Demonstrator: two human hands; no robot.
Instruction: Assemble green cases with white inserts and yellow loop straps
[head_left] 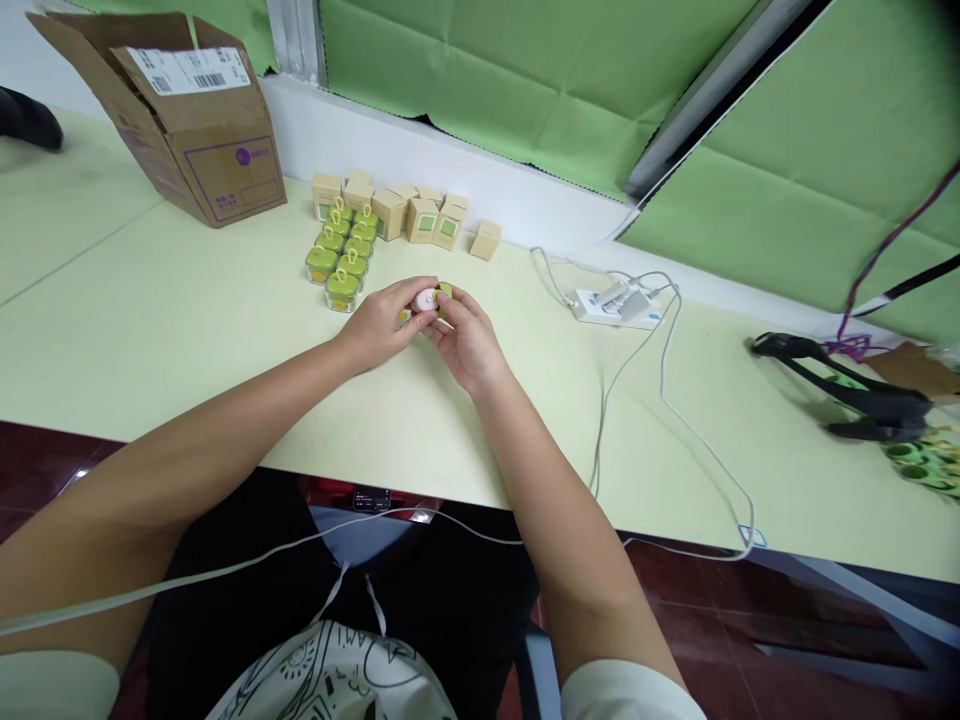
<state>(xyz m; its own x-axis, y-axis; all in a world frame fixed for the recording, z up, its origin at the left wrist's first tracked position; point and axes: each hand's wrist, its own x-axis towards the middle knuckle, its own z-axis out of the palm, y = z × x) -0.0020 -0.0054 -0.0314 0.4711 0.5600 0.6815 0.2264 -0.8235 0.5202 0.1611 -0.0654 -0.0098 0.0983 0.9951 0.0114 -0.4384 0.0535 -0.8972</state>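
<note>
My left hand (382, 325) and my right hand (472, 345) meet above the table, fingers closed around small things. A pale pinkish-white rounded piece (425, 299) with a small mark shows between the left fingers. At the right fingertips is a green piece (445, 290), partly covered, in the same green as the nearby lids. Fingers hide how the two pieces meet. Just beyond my left hand, several small clear containers with green lids (342, 284) and pale loops stand in two rows. Behind them are several small cardboard boxes (424, 221), some with green squares.
A large open carton (225, 165) stands at the back left. A white power strip (616, 308) with plugs and cables (667, 390) lies to the right. Farther right are a black frame-like object (847, 390) and green pieces (919, 460). A phone (372, 498) is below the table edge.
</note>
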